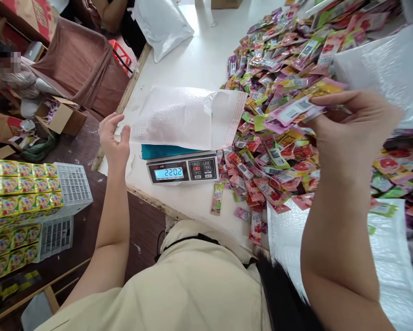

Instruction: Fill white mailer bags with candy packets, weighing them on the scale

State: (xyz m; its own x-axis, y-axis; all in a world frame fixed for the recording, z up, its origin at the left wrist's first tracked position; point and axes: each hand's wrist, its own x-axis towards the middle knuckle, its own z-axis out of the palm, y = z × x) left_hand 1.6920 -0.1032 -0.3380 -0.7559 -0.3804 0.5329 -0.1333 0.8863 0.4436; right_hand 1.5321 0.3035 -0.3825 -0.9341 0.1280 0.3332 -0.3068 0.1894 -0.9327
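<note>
A white bubble mailer (178, 115) lies on a digital scale (182, 169) whose lit display reads 220.2. The mailer's mouth, with a pink-striped flap, faces right. My left hand (114, 135) is just left of the mailer, fingers apart and holding nothing. Above the heap of small colourful sachets (275, 92), my right hand (356, 115) pinches a few sachets (297, 108) between thumb and fingers. Some teal material (168, 151) shows between the mailer and the scale. One green and pink sachet (217, 198) lies by the scale's front right corner.
Silvery mailers lie at the table's back (163, 27), right side (385, 69) and front right (340, 248). Crates with yellow packs (23, 188) stand on the floor at left, below an open carton (63, 119) and a brown-covered bin (85, 64). Other people are at the upper left.
</note>
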